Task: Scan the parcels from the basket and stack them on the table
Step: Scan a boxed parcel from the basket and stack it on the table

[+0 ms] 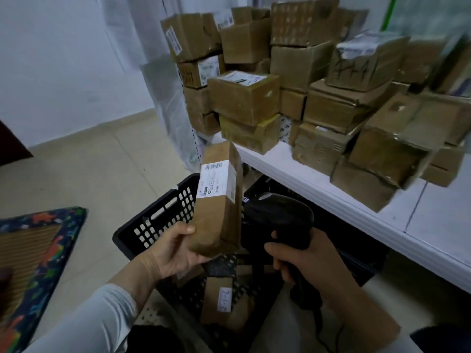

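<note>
Just above the black basket (158,217), the long cardboard parcel (219,200) stands nearly upright, gripped at its lower end by the left hand (173,253), while the right hand (300,261) is clenched round the handle of the black scanner (280,215) close beside it. It looks stiff, light enough for one hand and slick with tape, so a low hold clear of the white label seems soundest. The left fingers behind the parcel, the scanner's window and how many parcels lie below are hidden.
</note>
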The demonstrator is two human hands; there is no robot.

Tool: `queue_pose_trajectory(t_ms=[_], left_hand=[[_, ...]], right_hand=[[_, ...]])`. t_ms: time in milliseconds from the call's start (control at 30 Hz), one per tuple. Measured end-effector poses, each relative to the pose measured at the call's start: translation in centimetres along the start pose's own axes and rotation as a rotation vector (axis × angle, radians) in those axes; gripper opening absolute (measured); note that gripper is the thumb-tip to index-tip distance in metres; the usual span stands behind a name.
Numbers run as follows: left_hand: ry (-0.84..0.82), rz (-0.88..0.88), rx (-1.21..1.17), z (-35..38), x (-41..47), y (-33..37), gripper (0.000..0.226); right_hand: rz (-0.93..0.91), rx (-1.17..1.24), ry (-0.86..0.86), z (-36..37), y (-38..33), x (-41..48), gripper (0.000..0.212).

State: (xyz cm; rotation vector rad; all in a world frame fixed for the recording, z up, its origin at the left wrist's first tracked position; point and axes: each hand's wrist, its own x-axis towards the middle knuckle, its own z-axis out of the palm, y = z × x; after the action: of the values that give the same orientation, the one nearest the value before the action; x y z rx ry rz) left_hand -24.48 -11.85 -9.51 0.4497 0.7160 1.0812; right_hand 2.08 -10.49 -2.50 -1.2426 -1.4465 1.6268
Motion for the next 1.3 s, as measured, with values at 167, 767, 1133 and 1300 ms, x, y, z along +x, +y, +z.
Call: queue_pose_trajectory(t_ms=[167,767,1133,1300], left_hand=[[0.107,0.036,0.242,1.7,-0.5,0.4,0.076],[0.740,0.589,2.256,5.2,-1.3,2.8,0.117],[0.763,0.558,2.322,5.5,-1.2,3.2,0.113],[0.764,0.542,2.334,5.8,-1.3,3.6,0.114]], right_hand=[[-0.053,-0.025,0.016,-0.3,-1.4,-1.6,0.019],[-0.037,-0.293,0.081,-1.3,-1.4,-3.3,0.015],[-0.076,-0.348,0.113,-1.5,-1.7,-3.6,0.018],[-0.074,-0.371,0.125,-1.5,-1.8,-3.6,0.018]])
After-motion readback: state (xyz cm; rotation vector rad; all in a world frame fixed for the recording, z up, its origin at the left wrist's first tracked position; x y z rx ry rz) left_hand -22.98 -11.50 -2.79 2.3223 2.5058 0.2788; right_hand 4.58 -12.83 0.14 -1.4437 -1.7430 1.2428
